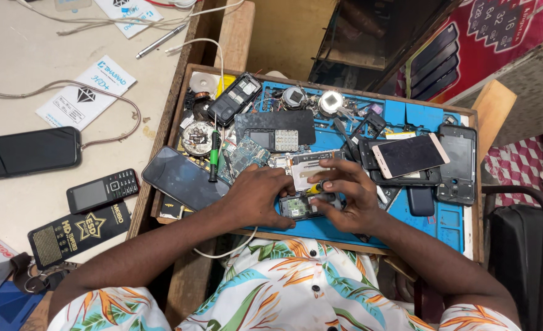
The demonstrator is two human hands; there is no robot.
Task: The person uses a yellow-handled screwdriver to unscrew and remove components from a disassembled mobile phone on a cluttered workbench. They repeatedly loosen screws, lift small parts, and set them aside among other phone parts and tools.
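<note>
I kept the small opened phone [297, 206] flat on the blue mat [449, 220], close to the near edge of the wooden tray [179, 98], so both hands could brace against it. My left hand [256, 196] lay over the phone's left end, fingers curled down and pressing it, probably to stop it sliding; that grip was closed on the phone's body. My right hand [348, 196] came in from the other side, thumb and fingertips pinched narrowly on a yellow-handled screwdriver [315, 187], its tip angled down toward the phone's exposed inside. I could not tell whether the tip touched a screw.

The mat looked rubbery and moulded into shallow compartments. Beyond the opened phone lay a bare green circuit board [244, 156], a dark keypad shell [275, 132] and a green-handled screwdriver [214, 156]. Left of it lay a glossy black smartphone [182, 178], tilted; to the right a pale gold-backed phone [410, 155] rested on darker cases. On the pale tabletop [20, 79] beyond the tray, a keypad phone [103, 190] lay flat.
</note>
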